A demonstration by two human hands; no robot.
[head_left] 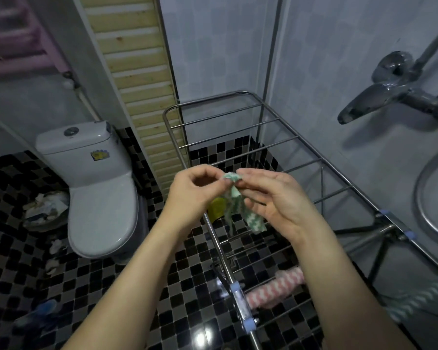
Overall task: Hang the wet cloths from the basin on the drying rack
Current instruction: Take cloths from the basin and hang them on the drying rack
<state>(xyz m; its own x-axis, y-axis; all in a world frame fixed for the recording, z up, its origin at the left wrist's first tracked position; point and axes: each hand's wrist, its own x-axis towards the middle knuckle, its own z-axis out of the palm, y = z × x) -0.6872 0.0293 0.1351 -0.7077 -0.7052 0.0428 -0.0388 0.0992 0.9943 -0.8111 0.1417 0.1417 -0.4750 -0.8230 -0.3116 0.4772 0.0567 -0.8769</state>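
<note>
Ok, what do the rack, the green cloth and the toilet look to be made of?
Rack: bare metal tube, likely stainless steel; bright, mirror-like glints. Cloth: thin woven or nonwoven fabric, matt, hanging limp with a zigzag print. Toilet: glazed ceramic, probably; smooth white gloss.

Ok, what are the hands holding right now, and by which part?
A green-and-white cloth, pinched at its bunched top edge by the fingertips of both the left hand and the right hand; the rest hangs loose below them.

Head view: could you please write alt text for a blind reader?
The left hand and right hand pinch a green-and-white cloth above a steel drying rack. A pink-striped cloth lies over its near rails; a toilet stands left.
</note>
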